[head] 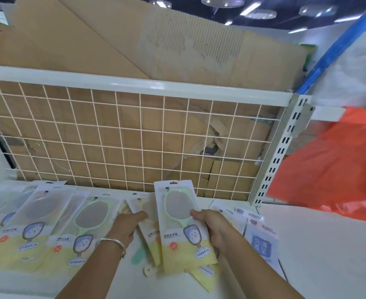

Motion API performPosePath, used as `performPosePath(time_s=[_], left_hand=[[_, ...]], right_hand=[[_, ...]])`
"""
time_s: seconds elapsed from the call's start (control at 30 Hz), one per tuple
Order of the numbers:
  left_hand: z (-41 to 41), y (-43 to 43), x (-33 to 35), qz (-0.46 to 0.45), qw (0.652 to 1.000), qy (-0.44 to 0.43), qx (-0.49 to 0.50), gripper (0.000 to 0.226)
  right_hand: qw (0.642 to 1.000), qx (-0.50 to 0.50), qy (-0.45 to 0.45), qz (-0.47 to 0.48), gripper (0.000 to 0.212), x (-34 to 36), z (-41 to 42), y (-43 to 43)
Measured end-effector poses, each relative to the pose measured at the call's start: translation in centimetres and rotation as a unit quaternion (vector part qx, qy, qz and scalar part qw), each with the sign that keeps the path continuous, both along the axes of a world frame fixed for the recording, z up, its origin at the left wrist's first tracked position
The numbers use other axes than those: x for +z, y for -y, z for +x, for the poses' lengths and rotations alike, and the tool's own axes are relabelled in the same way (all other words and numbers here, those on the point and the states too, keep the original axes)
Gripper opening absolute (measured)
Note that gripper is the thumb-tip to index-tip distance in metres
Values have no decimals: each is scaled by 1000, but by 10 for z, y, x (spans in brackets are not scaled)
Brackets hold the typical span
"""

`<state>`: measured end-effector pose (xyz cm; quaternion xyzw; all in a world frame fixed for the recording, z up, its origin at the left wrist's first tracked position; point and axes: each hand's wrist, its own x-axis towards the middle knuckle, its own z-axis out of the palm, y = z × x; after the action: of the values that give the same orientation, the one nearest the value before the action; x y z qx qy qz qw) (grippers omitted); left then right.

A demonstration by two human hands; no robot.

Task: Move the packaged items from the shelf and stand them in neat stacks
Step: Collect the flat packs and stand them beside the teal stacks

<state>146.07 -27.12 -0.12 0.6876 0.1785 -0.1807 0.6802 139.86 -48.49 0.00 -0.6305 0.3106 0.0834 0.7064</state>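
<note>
Several packaged hand mirrors lie overlapping along the white shelf [307, 244], among them a green-framed mirror pack [87, 221] on the left. My right hand [212, 228] grips the right edge of another green mirror pack [177, 212] and holds it tilted up above the shelf. My left hand [125, 225] reaches to a cream mirror pack [144, 212] lying beside it, thumb and fingers closing on its edge. A silver bangle is on my left wrist.
A white wire grid [134, 139] backs the shelf, with flattened cardboard [113, 50] behind it. Blue-labelled flat packs [262, 240] lie right of my right hand. An orange plastic bag [333, 169] hangs at the right by the slotted upright [281, 152].
</note>
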Motion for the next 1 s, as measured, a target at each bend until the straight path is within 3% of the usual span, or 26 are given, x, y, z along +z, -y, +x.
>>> performPosePath(time_s=[0.07,0.2,0.3,0.4,0.57,0.77,1.0], left_hand=[[-2,-2,-1,-9,1000,8,-6,31],[-14,9,12,-25,996,89,-14,14],[-32,38,25,-51,990,120,-57,28],[-65,89,34,-60,981,148,-107,26],[-134,182,41,-88,972,164,-144,17],[-212,291,42,-50,959,197,-198,11],[-254,372,53,-60,948,233,-209,11]], right_hand=[[999,-35,24,25,37,1,-11,9],[992,-92,80,25,49,3,-36,33],[988,-115,102,-27,29,14,-62,55],[980,-155,119,-33,14,28,-101,92],[963,-214,155,-61,18,43,-194,175],[939,-274,162,-133,19,50,-303,278],[921,-313,167,-159,20,49,-353,354]])
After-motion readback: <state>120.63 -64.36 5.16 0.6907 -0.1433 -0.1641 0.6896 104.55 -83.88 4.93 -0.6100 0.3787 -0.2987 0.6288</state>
